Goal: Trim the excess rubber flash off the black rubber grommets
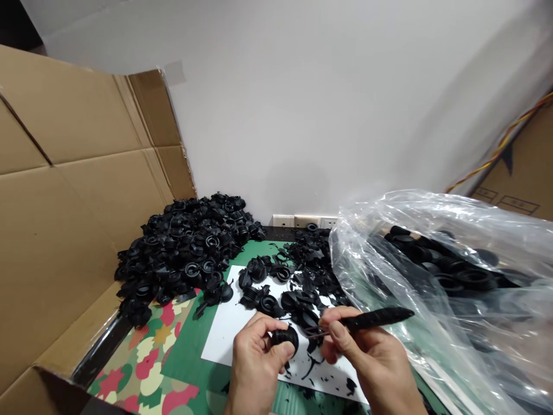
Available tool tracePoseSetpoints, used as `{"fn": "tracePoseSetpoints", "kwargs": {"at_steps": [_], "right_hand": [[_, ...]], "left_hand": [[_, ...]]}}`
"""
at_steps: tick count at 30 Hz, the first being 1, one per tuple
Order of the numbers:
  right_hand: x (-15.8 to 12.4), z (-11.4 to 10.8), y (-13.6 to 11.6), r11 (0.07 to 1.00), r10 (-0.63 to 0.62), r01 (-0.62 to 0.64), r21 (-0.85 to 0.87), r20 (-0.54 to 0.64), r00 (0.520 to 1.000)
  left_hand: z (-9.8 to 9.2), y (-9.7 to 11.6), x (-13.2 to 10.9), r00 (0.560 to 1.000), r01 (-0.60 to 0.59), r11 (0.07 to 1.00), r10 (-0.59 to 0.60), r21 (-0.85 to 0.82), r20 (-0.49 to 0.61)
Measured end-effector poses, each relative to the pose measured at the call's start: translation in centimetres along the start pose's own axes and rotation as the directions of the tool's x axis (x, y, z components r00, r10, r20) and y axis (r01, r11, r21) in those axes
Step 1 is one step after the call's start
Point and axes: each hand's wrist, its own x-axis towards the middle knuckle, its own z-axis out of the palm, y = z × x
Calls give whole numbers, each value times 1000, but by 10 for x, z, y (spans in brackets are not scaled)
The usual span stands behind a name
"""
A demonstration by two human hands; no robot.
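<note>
A: Where is the viewpoint?
B: Head-worn, above the green surface (pixel 190 340), looking forward and down; the left hand (pixel 258 358) and right hand (pixel 367 353) lie near, at lower centre.
A: And the field's extent?
B: Wide: cardboard box (pixel 78 132) at left, plastic bag (pixel 356 262) at right, wall (pixel 302 104) beyond.

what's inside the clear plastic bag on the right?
Inside the clear plastic bag: black rounded pieces, some ring-shaped, seen through the film. Glare and folds obscure some; anything beneath the upper pieces is covered, so no count.
</note>
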Motion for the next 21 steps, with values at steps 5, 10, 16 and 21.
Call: {"fn": "tracePoseSetpoints", "kwargs": {"at_steps": [5, 10, 16, 21], "right_hand": [[-2, 1, -2, 1000, 31, -31, -3, 91, 995], [-2, -1, 3, 998, 49, -43, -48, 137, 989], [-1, 0, 8, 999, 38, -39, -1, 142, 989], [-5, 1, 5, 999, 41, -35, -37, 173, 984]], "left_hand": [[-1, -1, 2, 999, -32, 999, 32, -5, -11], [-1, 1, 0, 999, -50, 999, 50, -9, -19], [-1, 3, -1, 998, -56, 998, 56, -9, -35], [0, 7, 0, 998, 15, 998, -18, -54, -53]]}}
